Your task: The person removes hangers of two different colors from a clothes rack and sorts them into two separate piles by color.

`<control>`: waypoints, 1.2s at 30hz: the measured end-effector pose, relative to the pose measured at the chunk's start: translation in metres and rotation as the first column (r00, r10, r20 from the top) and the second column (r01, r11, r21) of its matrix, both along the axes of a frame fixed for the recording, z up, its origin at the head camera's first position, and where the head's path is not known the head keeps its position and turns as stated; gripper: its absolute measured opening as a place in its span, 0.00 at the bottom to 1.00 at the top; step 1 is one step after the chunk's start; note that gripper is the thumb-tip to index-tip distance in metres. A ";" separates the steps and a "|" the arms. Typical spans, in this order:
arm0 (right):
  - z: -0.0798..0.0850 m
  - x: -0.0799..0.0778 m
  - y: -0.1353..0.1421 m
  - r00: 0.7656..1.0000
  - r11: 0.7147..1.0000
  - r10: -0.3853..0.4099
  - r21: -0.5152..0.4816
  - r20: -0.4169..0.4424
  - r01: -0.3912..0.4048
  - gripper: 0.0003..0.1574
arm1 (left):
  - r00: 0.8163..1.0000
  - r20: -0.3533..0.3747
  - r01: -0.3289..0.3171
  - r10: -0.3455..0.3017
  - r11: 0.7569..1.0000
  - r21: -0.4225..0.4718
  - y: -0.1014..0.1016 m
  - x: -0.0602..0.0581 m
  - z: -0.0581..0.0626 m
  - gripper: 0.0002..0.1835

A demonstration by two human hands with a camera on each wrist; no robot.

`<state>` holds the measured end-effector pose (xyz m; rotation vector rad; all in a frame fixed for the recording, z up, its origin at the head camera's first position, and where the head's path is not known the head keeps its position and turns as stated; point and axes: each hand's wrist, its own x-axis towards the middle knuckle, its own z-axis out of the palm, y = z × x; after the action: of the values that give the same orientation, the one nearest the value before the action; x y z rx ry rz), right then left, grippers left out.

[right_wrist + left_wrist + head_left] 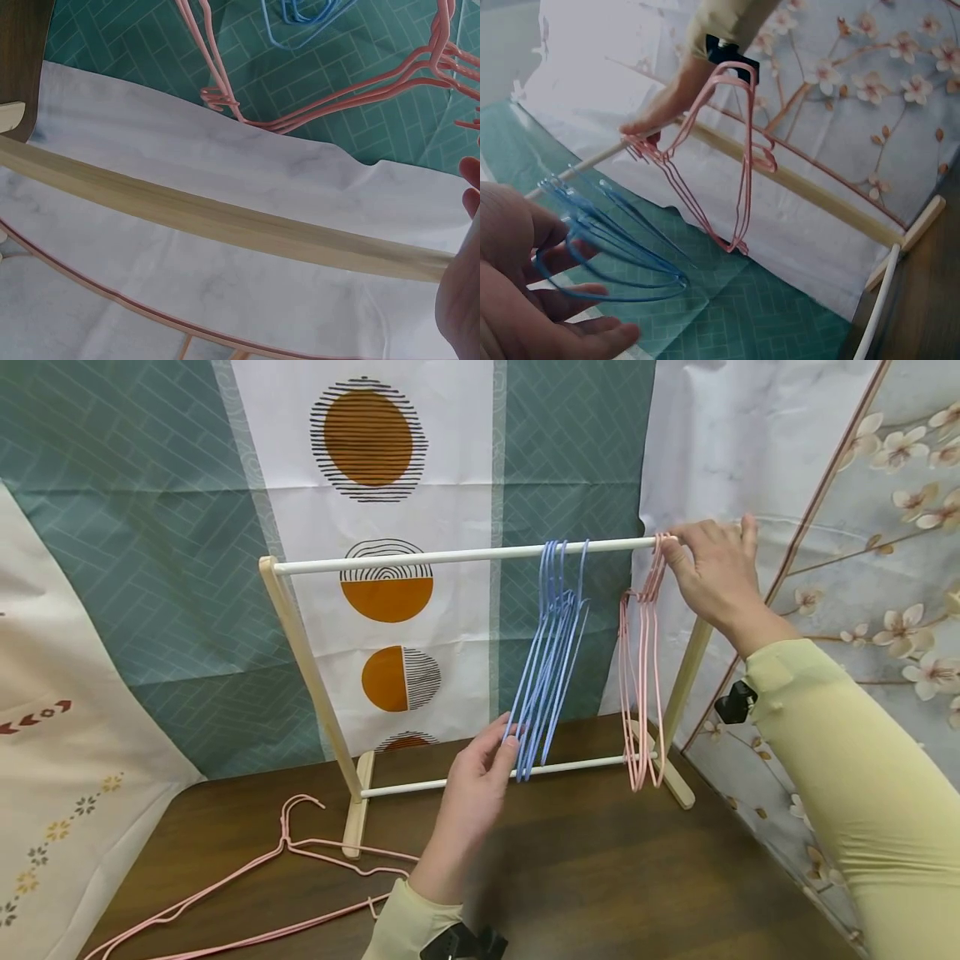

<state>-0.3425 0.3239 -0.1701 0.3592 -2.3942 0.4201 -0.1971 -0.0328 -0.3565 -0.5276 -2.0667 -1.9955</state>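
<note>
The left grip pinches blue hangers; the right grip holds the white rail, pink hangers just beside it.

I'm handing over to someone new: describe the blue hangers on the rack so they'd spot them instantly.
Find the wooden-sided rack on the brown table, then its white top rail. Right of the rail's middle hangs a narrow bunch, the left hand at its lower end. Those are the blue hangers; neighbouring pink hangers differ in colour.

The brown tabletop bears pink hangers and a rack.
</note>
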 end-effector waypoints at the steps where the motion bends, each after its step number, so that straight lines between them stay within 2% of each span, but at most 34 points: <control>1: 0.000 0.000 0.000 1.000 1.000 0.000 0.000 -0.001 0.000 0.44 | 0.999 -0.019 -0.028 0.027 0.999 -0.016 0.000 0.000 -0.001 0.18; 4: -0.001 0.001 0.001 1.000 1.000 -0.001 -0.001 -0.002 0.001 0.44 | 0.993 -0.067 -0.100 0.097 0.994 -0.046 0.000 0.001 -0.004 0.19; 7: -0.002 0.001 0.002 1.000 1.000 -0.003 -0.002 -0.004 0.003 0.44 | 0.988 -0.089 -0.130 0.128 0.991 -0.026 0.000 0.000 -0.005 0.17; 12: -0.005 -0.001 0.002 1.000 1.000 0.002 -0.003 -0.004 -0.002 0.44 | 0.988 -0.064 -0.141 0.142 0.990 0.024 0.001 -0.001 -0.002 0.16; 20: -0.004 0.000 0.001 1.000 1.000 0.004 -0.005 -0.012 -0.004 0.44 | 0.992 -0.053 -0.112 0.112 0.994 0.015 0.001 0.000 0.002 0.20; 24: -0.002 0.002 0.003 1.000 1.000 0.000 0.001 -0.007 0.000 0.44 | 0.990 -0.094 -0.101 0.102 0.995 0.023 0.000 0.004 0.006 0.21; 30: 0.000 0.003 0.005 1.000 1.000 -0.001 0.003 -0.012 0.001 0.44 | 0.973 -0.184 -0.137 0.137 0.990 0.016 -0.006 0.008 0.012 0.21; 36: -0.001 0.001 0.003 1.000 1.000 0.005 0.003 -0.016 -0.005 0.45 | 0.967 -0.200 -0.149 0.156 0.988 0.051 -0.018 0.012 0.012 0.20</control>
<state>-0.3414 0.3273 -0.1710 0.3689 -2.3788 0.4151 -0.1848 -0.0508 -0.3450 -0.5245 -1.8856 -1.8074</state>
